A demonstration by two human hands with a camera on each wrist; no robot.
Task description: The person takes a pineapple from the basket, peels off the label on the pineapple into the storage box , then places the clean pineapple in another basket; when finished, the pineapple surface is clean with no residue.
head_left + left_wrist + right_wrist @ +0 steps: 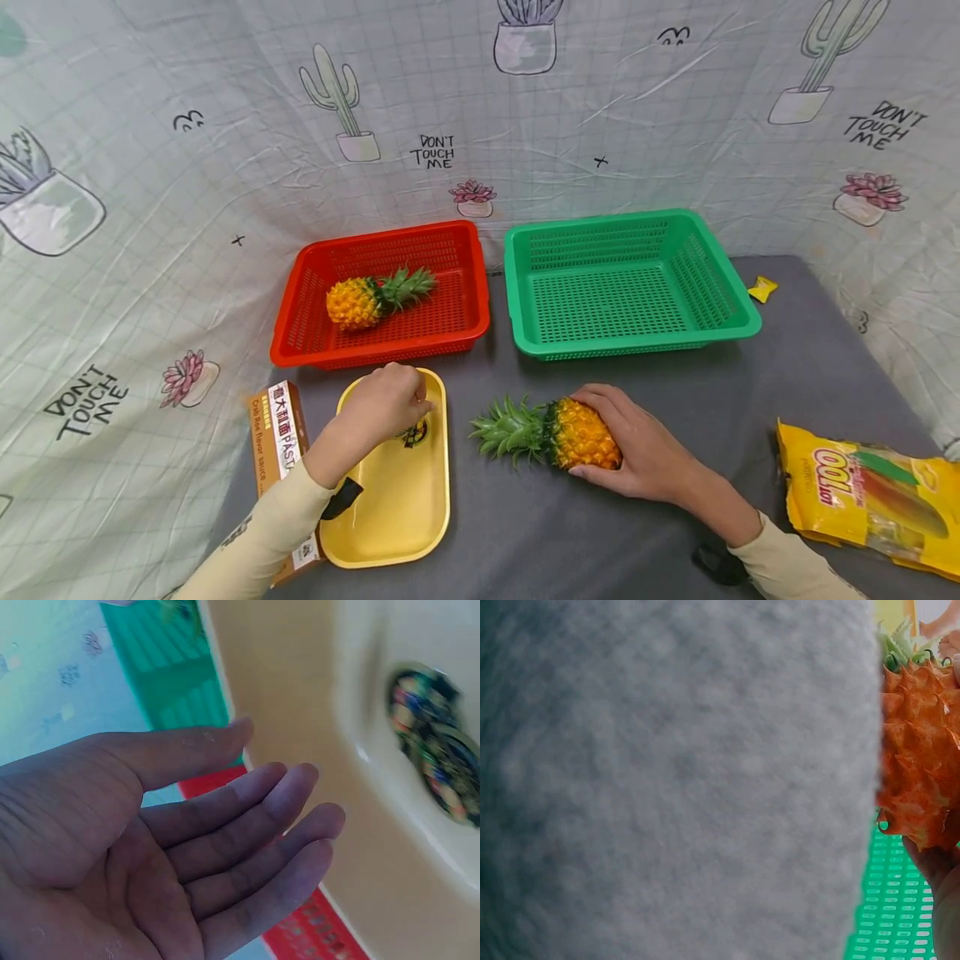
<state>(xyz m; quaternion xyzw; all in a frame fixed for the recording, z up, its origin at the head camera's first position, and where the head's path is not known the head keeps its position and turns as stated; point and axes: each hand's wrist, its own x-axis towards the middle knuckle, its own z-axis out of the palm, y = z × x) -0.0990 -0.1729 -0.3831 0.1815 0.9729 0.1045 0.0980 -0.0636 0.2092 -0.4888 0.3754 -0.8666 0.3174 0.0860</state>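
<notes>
My right hand [637, 450] grips the round yellow end of a pineapple [585, 433], which lies on its side with green leaves pointing left. In the right wrist view the pineapple [922, 750] shows at the right edge, spiky and orange; a blurred grey surface hides most of that view. Over a yellow tray [397, 521] hovers my left hand [386, 404]. Its fingers are loosely bent with nothing between them, as the left hand [195, 840] shows in the left wrist view. A small dark, multicoloured motorcycle shape [435, 742] is on the tray bottom; whether printed or loose I cannot tell.
Behind stand a red basket [382, 342] holding another pineapple [356, 302] and a green basket [611, 304]. A pasta box [281, 425] lies left of the tray. A yellow mango-print bag [862, 492] is far right, and a small yellow wrapped piece [762, 288] lies beyond the green basket.
</notes>
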